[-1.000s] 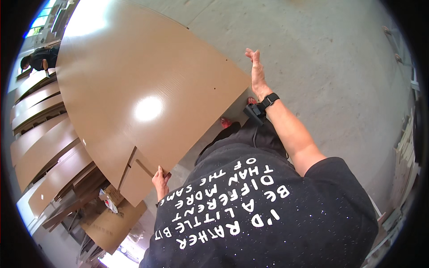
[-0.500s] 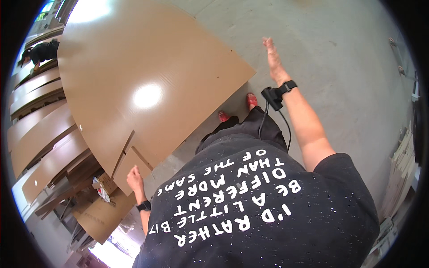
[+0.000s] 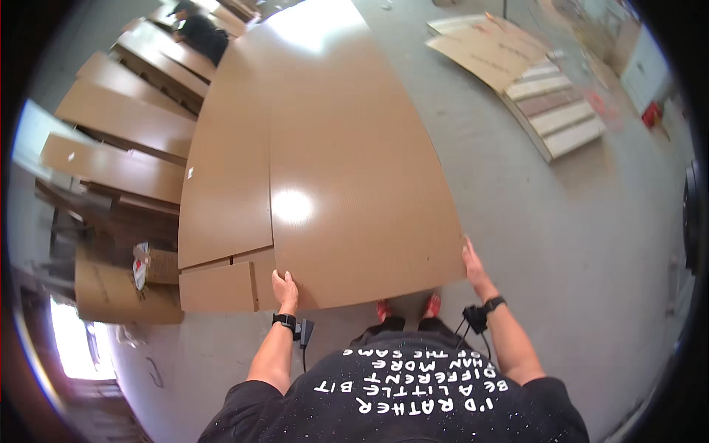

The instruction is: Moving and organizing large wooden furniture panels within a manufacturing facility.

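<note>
A large glossy brown board (image 3: 354, 177) lies before me, its near edge just beyond my shoes. My left hand (image 3: 285, 291) is at its near left corner, fingers bent and closed on the board's edge. At the near right corner my right hand (image 3: 475, 267) touches the side edge with its fingers stretched out along it. To the left of this board lies another brown panel (image 3: 225, 199). Nearer to me, a smaller brown piece (image 3: 218, 288) sits just left of my left hand. Undersides of the boards are hidden.
Stacked brown panels (image 3: 125, 118) line the left, where a person in black (image 3: 201, 33) bends over. A cardboard box (image 3: 161, 266) stands near brown cardboard (image 3: 111, 292) at lower left. On the floor at the upper right lies a slatted wooden pallet (image 3: 557, 111) with cardboard on it.
My view has swung to the right. My right hand has come down from the air to the board's right corner; my left has moved from beside the smaller piece to the large board's left corner.
</note>
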{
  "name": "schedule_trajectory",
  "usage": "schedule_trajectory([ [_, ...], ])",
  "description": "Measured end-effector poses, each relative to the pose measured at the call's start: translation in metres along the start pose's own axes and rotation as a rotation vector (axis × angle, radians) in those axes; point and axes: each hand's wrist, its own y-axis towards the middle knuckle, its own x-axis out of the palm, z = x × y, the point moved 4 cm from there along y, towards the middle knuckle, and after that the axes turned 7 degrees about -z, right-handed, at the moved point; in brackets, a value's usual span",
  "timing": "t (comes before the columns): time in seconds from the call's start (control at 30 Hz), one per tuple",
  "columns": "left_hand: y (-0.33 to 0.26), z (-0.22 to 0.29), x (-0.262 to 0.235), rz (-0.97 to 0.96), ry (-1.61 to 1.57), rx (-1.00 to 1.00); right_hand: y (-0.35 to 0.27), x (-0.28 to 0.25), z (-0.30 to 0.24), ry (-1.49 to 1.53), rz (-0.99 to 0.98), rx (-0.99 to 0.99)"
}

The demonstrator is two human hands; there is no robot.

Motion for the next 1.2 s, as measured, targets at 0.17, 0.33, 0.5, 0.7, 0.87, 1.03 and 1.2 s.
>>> schedule_trajectory([
  [0.17, -0.003, -0.007, 0.004, 0.084, -0.026, 0.022, -0.009, 0.004, -0.021, -0.052, -0.034, 0.033],
  [0.33, -0.001, -0.004, 0.004, 0.023, -0.090, 0.091, 0.043, -0.048, -0.048, -0.115, -0.171, 0.105],
  [0.5, 0.018, 0.028, -0.003, 0.031, 0.032, 0.126, 0.141, -0.077, -0.128, -0.309, -0.186, 0.048],
  [0.7, 0.104, 0.079, 0.022, 0.081, 0.131, 0.242, 0.252, -0.065, -0.103, -0.274, -0.171, 0.054],
  [0.87, 0.147, 0.110, 0.036, 0.129, 0.126, 0.290, 0.268, -0.033, -0.117, -0.028, -0.361, -0.076],
  [1.03, 0.144, 0.137, 0.040, 0.162, 0.205, 0.212, 0.274, -0.044, -0.114, -0.056, -0.332, -0.162],
  [1.2, 0.149, 0.133, 0.039, 0.175, 0.227, 0.235, 0.279, -0.040, -0.109, -0.001, -0.370, -0.139],
])
